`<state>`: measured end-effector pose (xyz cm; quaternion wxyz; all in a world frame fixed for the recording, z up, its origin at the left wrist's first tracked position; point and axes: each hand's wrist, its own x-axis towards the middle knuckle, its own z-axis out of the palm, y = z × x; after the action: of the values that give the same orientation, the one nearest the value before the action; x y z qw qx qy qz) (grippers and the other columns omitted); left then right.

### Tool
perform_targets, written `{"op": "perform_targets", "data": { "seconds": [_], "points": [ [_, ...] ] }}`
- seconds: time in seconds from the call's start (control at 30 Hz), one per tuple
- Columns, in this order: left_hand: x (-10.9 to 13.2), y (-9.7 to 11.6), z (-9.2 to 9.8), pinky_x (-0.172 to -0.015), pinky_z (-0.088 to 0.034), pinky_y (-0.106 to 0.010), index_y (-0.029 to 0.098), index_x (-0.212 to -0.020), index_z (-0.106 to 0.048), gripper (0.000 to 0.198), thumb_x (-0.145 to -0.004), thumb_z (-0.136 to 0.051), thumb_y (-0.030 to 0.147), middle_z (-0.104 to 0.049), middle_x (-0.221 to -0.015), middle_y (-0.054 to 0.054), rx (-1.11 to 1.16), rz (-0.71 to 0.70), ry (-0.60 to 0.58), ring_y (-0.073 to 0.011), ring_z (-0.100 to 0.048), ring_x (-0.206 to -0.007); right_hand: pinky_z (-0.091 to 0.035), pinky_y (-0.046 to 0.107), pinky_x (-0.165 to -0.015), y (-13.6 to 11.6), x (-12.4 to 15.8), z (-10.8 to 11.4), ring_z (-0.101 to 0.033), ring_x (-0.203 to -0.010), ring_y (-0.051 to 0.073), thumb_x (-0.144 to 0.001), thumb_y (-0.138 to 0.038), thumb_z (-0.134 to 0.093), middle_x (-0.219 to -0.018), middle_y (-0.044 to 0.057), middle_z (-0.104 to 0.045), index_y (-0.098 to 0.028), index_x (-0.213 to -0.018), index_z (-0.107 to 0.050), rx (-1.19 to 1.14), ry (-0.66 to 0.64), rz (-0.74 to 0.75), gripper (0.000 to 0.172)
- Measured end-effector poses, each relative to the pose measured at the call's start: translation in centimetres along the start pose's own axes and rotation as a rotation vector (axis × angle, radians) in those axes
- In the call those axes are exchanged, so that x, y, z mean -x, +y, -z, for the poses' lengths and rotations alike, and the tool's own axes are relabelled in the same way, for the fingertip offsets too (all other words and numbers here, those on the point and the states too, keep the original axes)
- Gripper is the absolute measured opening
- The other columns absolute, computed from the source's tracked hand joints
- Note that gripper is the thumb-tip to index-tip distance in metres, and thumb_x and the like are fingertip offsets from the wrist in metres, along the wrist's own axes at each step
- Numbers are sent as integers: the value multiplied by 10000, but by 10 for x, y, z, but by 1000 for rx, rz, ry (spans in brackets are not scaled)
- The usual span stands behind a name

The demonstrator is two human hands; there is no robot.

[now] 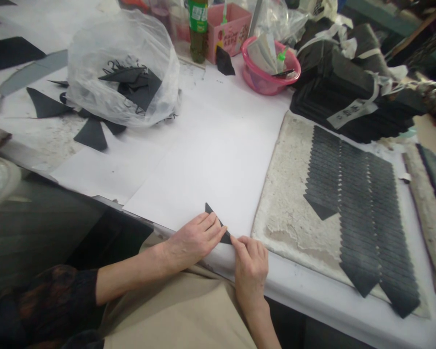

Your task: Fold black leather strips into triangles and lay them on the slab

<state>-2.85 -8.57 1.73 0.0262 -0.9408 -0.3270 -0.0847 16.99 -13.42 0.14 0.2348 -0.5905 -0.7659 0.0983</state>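
A small black triangular piece (pixel 225 237), of thin sheet like leather or fabric, lies at the table's front edge. My left hand (pixel 196 240) presses it down with its fingers together, covering much of it. At its right corner, my right hand (pixel 252 264) pinches the piece between thumb and forefinger. To the right, a pale worn board (pixel 287 194) bears several overlapping columns of similar black pieces (pixel 359 213), each ending in a point. The left column is shorter than the others.
A clear plastic bag (pixel 163 63) holding black scraps stands at the back left, with loose black pieces (pixel 90 135) beside it. Behind are a green-labelled bottle (pixel 198 29), a pink box (pixel 236 24), a pink basin (pixel 263 85) and tied black stacks (pixel 334 72).
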Motion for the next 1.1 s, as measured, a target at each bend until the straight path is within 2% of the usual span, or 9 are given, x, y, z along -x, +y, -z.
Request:
{"op": "perform_targets", "data": {
  "seconds": [0.1,0.2,0.4,0.73,0.97,1.1],
  "points": [
    [-4,1,-1,-1014,-423,-413,54,-1178,-571,258,-961,-439,93,-592,-1177,-150,51,-39,23,-269,-522,-1163,-388,342,-780,-1,1,0,-504,-848,189,-978,-201,-485,-929,55,-629,-227,-1065,-674,0,-10,-16,210],
    [-6,2,-1,-985,-447,-399,66,-1168,-577,246,-963,-441,86,-602,-1165,-125,89,-57,45,-254,-533,-1145,-392,336,-773,0,1,2,-512,-841,183,-979,-204,-485,-922,49,-634,-235,-1069,-674,-23,-1,-11,211],
    [-7,3,2,-917,-484,-403,69,-1209,-546,267,-953,-475,92,-622,-1123,-139,100,-49,41,-268,-554,-1128,-400,318,-767,3,3,2,-552,-832,167,-957,-205,-544,-888,34,-651,-218,-952,-677,-56,57,-41,134],
    [-7,10,2,-901,-480,-438,95,-1221,-551,282,-946,-513,150,-615,-1118,-145,68,-12,42,-302,-557,-1105,-404,321,-765,3,5,4,-548,-832,174,-953,-195,-547,-906,39,-650,-223,-990,-670,-47,34,-42,132],
    [-13,13,-2,-955,-463,-407,89,-1167,-559,231,-950,-480,82,-616,-1115,-130,144,-23,50,-238,-561,-1104,-415,319,-772,5,8,4,-567,-816,171,-952,-205,-550,-871,36,-653,-206,-939,-658,-42,72,-75,108],
    [-13,12,-5,-954,-471,-390,98,-1153,-568,213,-969,-461,100,-627,-1069,-107,194,-16,65,-219,-568,-1076,-406,317,-762,6,8,6,-553,-818,170,-955,-196,-543,-872,34,-651,-211,-944,-659,-65,59,-67,118]
  ]
}}
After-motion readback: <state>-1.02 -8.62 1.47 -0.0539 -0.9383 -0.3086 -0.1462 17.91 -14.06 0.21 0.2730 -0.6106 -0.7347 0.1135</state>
